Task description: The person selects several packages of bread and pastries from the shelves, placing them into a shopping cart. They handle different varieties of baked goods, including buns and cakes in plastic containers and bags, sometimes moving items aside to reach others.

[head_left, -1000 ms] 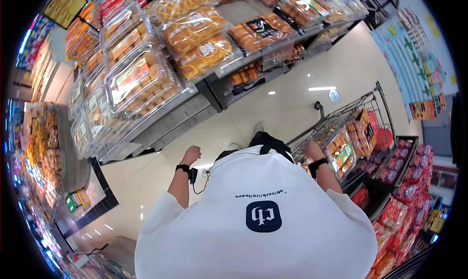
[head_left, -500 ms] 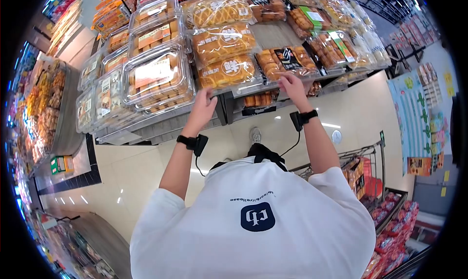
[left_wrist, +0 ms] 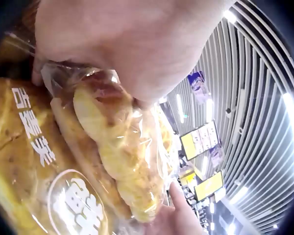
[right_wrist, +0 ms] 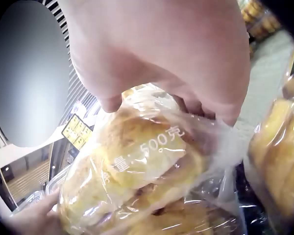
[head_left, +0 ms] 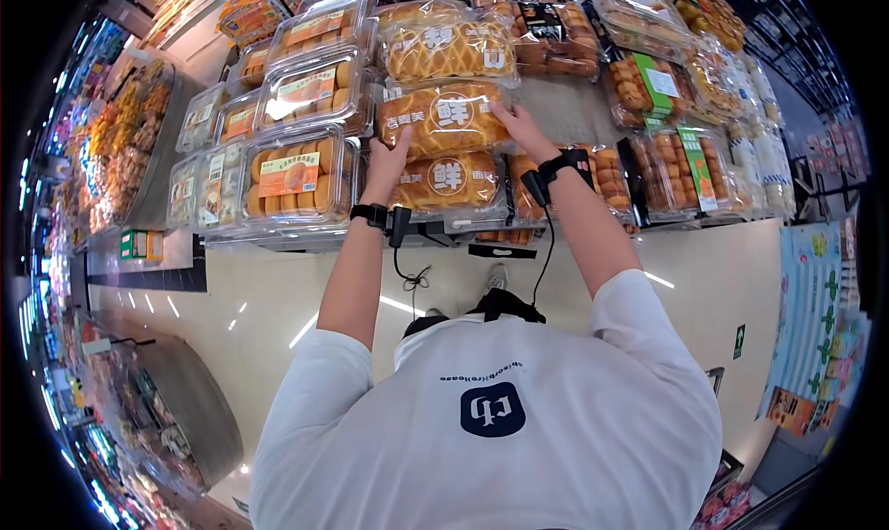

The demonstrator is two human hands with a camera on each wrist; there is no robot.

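Note:
A bagged loaf [head_left: 443, 118] with white lettering lies between the two hands on the bread display. At its left end the left hand [head_left: 386, 167] grips the wrapper; in the left wrist view this hand [left_wrist: 122, 39] is over the bag's end, fingertips partly hidden. On the loaf's right end is the right hand [head_left: 526, 134], and the right wrist view shows that hand [right_wrist: 161, 54] curled round the clear wrapper [right_wrist: 142, 161]. Another bagged loaf [head_left: 449, 180] lies just in front, nearer the body.
Clear boxes of rolls [head_left: 296, 176] are stacked to the left. Bagged rolls [head_left: 681, 164] fill the right side of the shelf. A bare grey shelf patch [head_left: 560, 104] shows behind the right hand. Pale floor [head_left: 278, 299] runs below the shelf edge.
Both hands have moved forward from the shelf's front edge onto the ends of a bagged loaf. The view has shifted closer over the display, and the cart has mostly left it.

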